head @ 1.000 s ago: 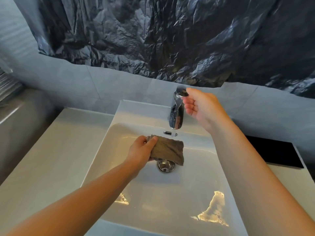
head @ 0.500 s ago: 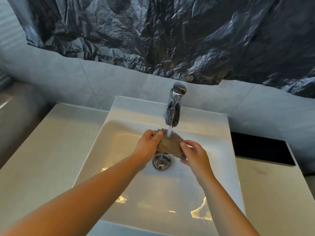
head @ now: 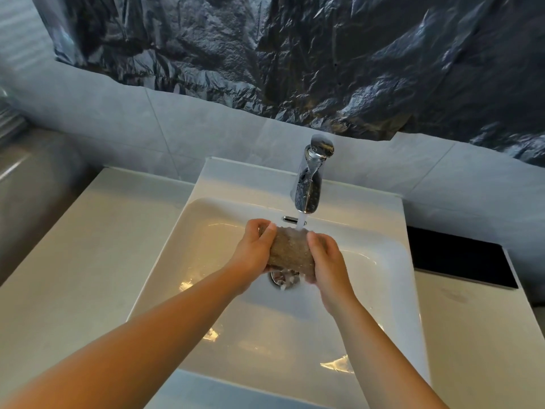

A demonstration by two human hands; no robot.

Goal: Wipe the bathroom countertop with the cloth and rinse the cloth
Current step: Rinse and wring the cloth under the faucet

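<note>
We have the brown cloth (head: 290, 250) bunched up over the middle of the sink (head: 206, 261), right under the tap (head: 308, 184), which stands at 12 o'clock from it. The water stream (head: 300, 224) hits the cloth's far edge. The left hand (head: 253, 255) grips its 9 o'clock side, thumb over the top and fingers curled round the far corner. The right hand (head: 326, 262) grips the 3 o'clock side, thumb on top. The cloth is wadded into a lump, so its long axis is only a rough read: it seems to run from 11 to 5 o'clock, with the low end toward us. Its underside and both side edges are hidden by the hands, as are most of the fingers beneath it. The drain (head: 283, 280) sits just below the cloth, mostly covered and blurred by splashing water. A small chrome overflow slot (head: 290, 219) shows at 12 o'clock behind the stream. The countertop (head: 73, 261) runs out toward 9 o'clock, and a black panel (head: 460, 261) lies at 3 o'clock. Crumpled black plastic sheet (head: 295, 54) covers the wall above and is cut off by the frame.
</note>
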